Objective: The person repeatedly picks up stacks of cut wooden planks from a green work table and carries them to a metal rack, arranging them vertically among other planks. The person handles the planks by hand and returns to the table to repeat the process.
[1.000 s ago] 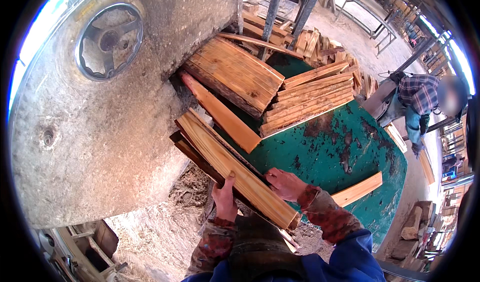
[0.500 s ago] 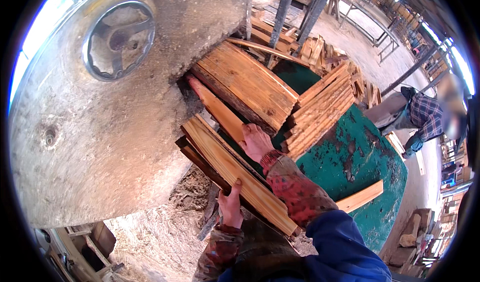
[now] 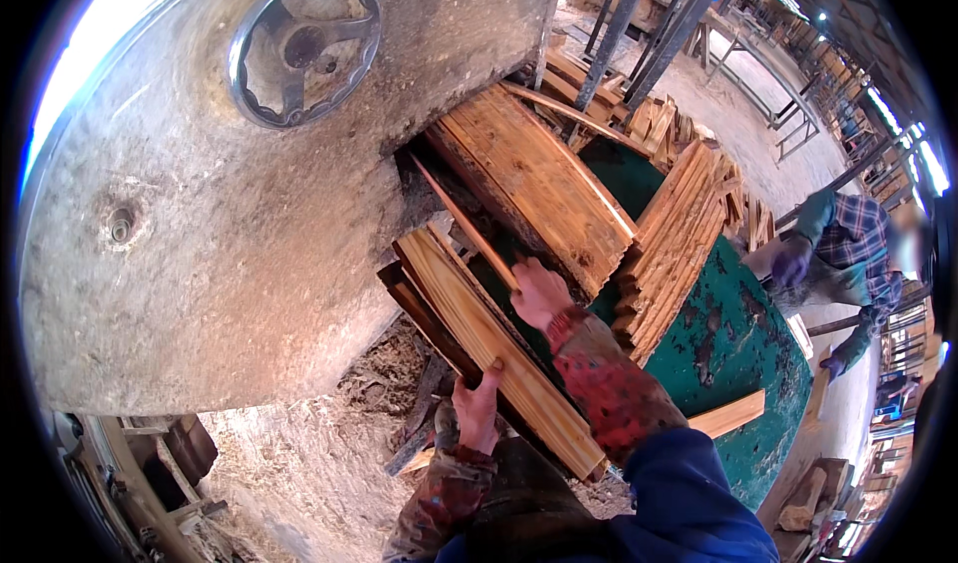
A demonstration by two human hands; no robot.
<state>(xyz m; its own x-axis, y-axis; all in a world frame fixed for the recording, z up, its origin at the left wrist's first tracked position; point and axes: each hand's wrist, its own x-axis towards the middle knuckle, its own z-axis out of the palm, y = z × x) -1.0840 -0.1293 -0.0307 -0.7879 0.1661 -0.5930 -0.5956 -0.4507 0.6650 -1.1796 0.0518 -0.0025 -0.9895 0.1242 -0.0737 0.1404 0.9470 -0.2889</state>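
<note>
My left hand (image 3: 477, 412) grips the side of a small bundle of pale wooden boards (image 3: 504, 363), thumb on top and fingers hidden underneath. Beyond it, my right hand (image 3: 542, 294) is closed on the near end of a narrow wooden strip (image 3: 465, 222). That strip stands on edge, and its far end reaches into the dark opening in the machine's side. Right beside it lies a row of wide reddish boards (image 3: 539, 179) with rough bark along one side. A stack of boards with jagged ends (image 3: 671, 249) rests on the green table (image 3: 743, 313).
A large dusty machine panel (image 3: 220, 224) with a metal handwheel (image 3: 302, 48) fills the left. Sawdust (image 3: 289, 473) covers the floor below. A short board (image 3: 728, 413) lies on the green table. Another person (image 3: 853, 239) in a plaid shirt is at the right, beyond the table.
The strip in my right hand has turned from its flat face onto its edge. My left hand keeps its hold on the bundle. The whole view has shifted, and the other person's arms have moved.
</note>
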